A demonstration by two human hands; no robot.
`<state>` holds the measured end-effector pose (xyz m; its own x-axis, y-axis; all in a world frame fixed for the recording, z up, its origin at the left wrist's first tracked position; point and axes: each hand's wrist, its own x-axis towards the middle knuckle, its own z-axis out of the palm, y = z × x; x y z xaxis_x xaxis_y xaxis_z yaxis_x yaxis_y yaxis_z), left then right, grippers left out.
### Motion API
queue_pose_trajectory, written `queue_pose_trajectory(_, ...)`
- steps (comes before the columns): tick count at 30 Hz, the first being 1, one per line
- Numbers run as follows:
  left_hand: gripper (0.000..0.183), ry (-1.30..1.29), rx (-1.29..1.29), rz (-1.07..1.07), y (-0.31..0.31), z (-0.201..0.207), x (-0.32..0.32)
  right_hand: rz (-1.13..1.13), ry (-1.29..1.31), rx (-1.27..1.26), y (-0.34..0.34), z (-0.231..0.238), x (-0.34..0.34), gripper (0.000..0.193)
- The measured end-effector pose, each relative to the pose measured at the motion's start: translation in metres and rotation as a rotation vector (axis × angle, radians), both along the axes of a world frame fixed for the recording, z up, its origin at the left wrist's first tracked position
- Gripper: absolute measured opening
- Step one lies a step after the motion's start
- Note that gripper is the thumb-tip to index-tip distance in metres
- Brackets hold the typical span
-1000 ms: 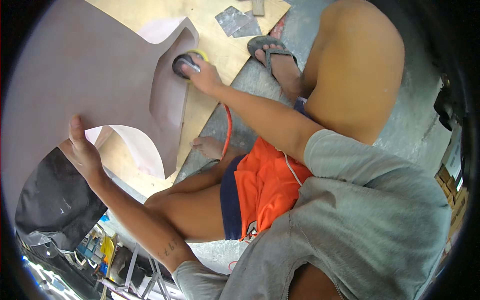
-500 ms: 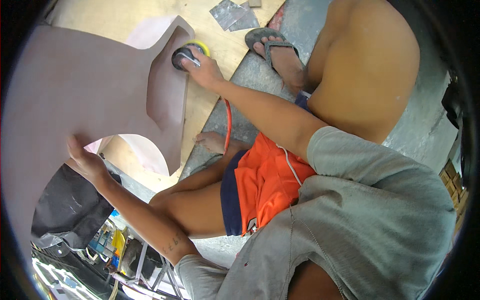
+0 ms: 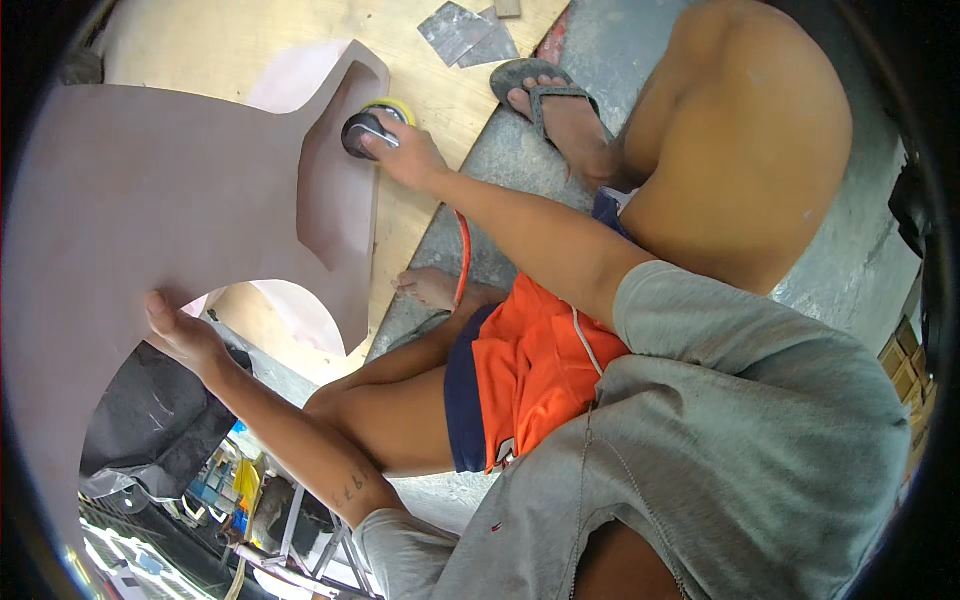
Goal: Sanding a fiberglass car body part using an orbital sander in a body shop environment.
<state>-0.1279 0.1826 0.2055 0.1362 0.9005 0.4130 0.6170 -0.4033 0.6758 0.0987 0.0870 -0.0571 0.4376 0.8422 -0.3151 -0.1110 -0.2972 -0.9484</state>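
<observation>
A large pinkish-grey moulded panel (image 3: pixel 200 190) with a curved cut-out and a recessed end spreads across the left side. My left hand (image 3: pixel 185 332) grips the rim of the cut-out, thumb on top and the other fingers hidden beneath. At the panel's far right end, my right hand (image 3: pixel 410 155) is wrapped around a round power sander (image 3: pixel 362 133) with a black body, a metal lever and a yellow pad edge. The sander sits over the outer edge of the recess; its contact face is hidden. A red hose (image 3: pixel 464 255) runs down below my right wrist.
The panel lies over a plywood board (image 3: pixel 440 110) on a grey concrete floor. Several grey abrasive-looking sheets (image 3: pixel 458 32) and a small block (image 3: pixel 508 8) rest at the far edge. A black bag-like cover (image 3: pixel 150 410) and cluttered items lie at lower left. My legs are close by.
The panel has shifted slightly nearer, together with my left hand on its rim. My right hand and the sander have also come a little nearer along the recess edge. Both grips are unchanged.
</observation>
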Motion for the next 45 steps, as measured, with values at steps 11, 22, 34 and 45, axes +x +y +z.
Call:
queue_pose_trajectory(11,0.079,0.035,0.001,0.045,-0.001,0.000,-0.002,0.050,0.077,-0.067,0.000,0.000,-0.002,0.063)
queue_pose_trajectory(22,0.060,-0.007,-0.010,0.063,-0.004,-0.001,0.005,0.158,0.120,-0.087,0.002,0.010,0.001,0.060)
queue_pose_trajectory(34,0.057,-0.045,0.022,0.036,-0.013,-0.001,0.017,0.052,-0.126,-0.032,0.024,0.002,-0.008,0.059)
queue_pose_trajectory(45,0.043,-0.079,0.068,-0.005,-0.010,-0.008,0.007,-0.019,-0.155,-0.084,0.034,0.011,-0.010,0.058)
